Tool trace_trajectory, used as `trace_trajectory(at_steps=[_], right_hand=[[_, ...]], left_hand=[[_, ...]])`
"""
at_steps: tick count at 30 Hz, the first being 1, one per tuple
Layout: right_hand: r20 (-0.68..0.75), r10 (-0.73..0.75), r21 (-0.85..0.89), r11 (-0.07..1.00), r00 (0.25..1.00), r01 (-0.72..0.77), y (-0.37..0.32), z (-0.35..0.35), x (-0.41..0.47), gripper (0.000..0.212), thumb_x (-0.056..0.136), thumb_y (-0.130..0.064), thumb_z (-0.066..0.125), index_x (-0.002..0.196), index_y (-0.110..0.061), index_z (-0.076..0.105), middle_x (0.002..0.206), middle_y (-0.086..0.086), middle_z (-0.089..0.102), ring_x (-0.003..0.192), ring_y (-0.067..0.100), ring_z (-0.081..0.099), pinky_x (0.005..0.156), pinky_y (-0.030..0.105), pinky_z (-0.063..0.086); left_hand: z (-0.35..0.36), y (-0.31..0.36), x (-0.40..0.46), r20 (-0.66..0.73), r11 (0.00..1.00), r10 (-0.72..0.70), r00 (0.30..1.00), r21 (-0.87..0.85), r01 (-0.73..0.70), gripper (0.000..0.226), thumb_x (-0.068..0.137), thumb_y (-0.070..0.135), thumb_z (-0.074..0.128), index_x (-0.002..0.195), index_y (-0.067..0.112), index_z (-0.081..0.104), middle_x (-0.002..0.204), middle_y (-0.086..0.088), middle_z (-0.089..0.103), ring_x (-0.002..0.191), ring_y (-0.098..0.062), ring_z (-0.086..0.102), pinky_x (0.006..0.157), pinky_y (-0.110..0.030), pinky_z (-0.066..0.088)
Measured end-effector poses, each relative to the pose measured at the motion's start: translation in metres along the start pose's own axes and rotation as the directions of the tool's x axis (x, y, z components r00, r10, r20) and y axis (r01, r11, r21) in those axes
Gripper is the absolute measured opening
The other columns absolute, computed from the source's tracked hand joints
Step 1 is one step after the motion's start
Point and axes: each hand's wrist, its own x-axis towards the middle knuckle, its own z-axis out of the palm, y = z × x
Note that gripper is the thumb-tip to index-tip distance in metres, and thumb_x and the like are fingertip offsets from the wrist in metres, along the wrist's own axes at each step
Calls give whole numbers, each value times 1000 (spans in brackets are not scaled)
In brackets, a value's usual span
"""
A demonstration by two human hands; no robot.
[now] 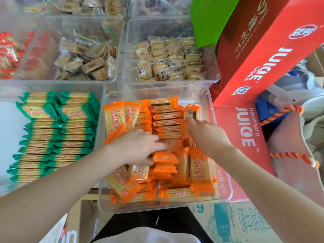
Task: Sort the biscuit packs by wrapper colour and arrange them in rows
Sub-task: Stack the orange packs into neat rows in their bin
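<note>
**Head view: both hands in the orange-pack bin**

Head view showed a clear bin (206,95) near the person, holding orange biscuit packs (201,171): a tidy row stacked on edge at the far right, loose packs piled at the near side. The left hand (138,146) lay palm down over the middle of the pile, its fingers bent and pressing on an orange pack (164,156); whether they truly gripped it could not be told. The right hand (205,134) reached to the far right of the row, fingers fairly straight, fingertips touching a pack with a barcode (191,111). To the left, a second clear bin (52,85) held green biscuit packs (52,137) in two neat rows. Farther bins (171,21) held pale packs. Red juice cartons (263,58) stood at the right.
</note>
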Motion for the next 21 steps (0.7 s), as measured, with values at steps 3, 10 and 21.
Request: trace_trajectory(at_steps=[3,10,21], right_hand=[[-116,55,40,998,992,-51,2,-1,9,40,91,-8,48,129,-13,36,105,1,60,97,25,58,58,28,32],[120,-103,288,955,988,64,0,-3,29,27,90,-10,46,115,-19,53,109,4,62,99,31,60,75,41,51],[15,33,211,977,999,-36,-5,-2,36,29,88,-20,47,114,-11,55,117,7,54,111,30,50,86,34,41]], left_hand=[[1,3,-1,0,1000,-21,1000,-8,21,57,88,43,50,141,36,29,118,1,49,109,-20,49,90,-35,42],[2,-6,8,89,999,-7,996,-33,10,70,80,68,46,141,37,33,124,3,44,115,-16,39,93,-32,34],[-12,-45,56,-302,955,-292,907,-142,260,47,94,17,43,140,7,34,142,-7,37,130,-24,36,99,-35,37]])
